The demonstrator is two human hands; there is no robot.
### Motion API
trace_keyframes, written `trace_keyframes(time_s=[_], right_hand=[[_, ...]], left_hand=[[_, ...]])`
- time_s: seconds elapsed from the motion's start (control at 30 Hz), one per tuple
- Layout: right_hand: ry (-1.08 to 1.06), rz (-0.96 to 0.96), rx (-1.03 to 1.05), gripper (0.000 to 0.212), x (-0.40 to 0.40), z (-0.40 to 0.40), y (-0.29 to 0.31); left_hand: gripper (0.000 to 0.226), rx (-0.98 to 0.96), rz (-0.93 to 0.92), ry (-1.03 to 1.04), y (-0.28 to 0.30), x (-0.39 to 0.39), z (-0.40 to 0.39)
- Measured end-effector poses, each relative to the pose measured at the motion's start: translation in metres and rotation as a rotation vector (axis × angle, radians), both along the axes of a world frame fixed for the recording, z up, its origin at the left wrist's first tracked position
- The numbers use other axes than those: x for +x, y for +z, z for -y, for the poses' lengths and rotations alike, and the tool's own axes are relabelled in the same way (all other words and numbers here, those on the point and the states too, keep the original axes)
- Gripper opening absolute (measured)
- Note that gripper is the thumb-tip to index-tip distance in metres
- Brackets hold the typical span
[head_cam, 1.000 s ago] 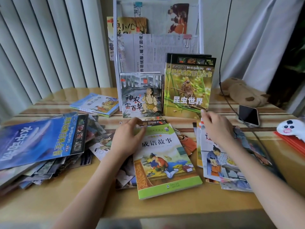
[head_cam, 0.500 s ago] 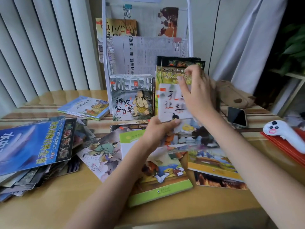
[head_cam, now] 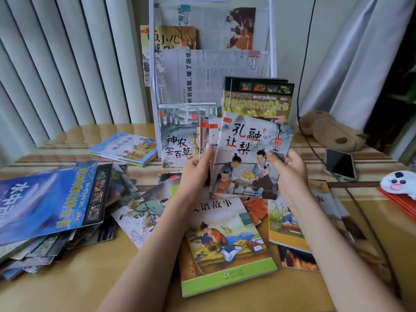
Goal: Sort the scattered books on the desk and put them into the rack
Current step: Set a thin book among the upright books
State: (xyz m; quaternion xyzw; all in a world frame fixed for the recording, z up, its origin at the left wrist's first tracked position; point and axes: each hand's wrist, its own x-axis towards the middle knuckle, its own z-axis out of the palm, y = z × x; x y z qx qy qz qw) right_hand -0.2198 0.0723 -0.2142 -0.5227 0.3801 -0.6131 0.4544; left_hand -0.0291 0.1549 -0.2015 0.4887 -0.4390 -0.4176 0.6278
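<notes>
Both hands now lift a fanned bundle of thin picture books (head_cam: 252, 154) off the desk (head_cam: 85, 287): left hand (head_cam: 198, 172) pinches its left edge, right hand (head_cam: 290, 170) the right. Rack (head_cam: 157, 91) stands just behind the grip w/ books in the bottom slot; green book (head_cam: 227, 248) lies below, blue pile (head_cam: 47, 208) far left. Next step, prob.: square up, slot in.

Phone (head_cam: 340, 164): dark screen, flat on the worktop, far right.
Plush toy (head_cam: 331, 131): brown, lying behind the phone.
Blinds (head_cam: 56, 64): white, vertical.

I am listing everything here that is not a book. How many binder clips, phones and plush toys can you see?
Metal binder clips: 2, one teal, one pink
Black smartphone: 1
Plush toys: 2, one brown, one white
Total: 5
</notes>
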Motion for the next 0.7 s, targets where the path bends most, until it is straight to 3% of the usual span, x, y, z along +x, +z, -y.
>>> trace_keyframes(time_s=[0.07,0.3,0.47,0.53,0.6,0.63,0.7], right_hand=[[0.002,0.036,-0.005,0.016,-0.001,0.000,-0.002],[0.022,0.031,0.022,0.018,-0.004,-0.001,-0.004],[0.059,-0.083,0.016,0.075,0.005,-0.010,-0.004],[0.049,-0.186,0.003,0.062,0.005,-0.013,-0.004],[0.044,-0.278,-0.050,0.018,0.008,-0.017,0.004],[0.032,-0.312,-0.095,0.014,0.013,-0.017,0.011],[-0.001,-0.387,-0.206,0.031,0.031,-0.015,0.028]], left_hand=[[0.090,-0.022,0.050,-0.018,-0.001,0.001,0.002],[0.068,-0.082,0.081,-0.003,-0.003,-0.001,0.002],[0.017,-0.096,0.192,-0.123,-0.006,-0.009,-0.007],[0.014,-0.090,0.256,-0.114,-0.009,-0.010,-0.008],[0.014,-0.120,0.255,-0.050,-0.006,-0.010,-0.008],[0.014,-0.161,0.260,0.018,-0.003,-0.007,-0.006],[0.025,-0.226,0.255,0.215,0.006,0.004,0.000]])
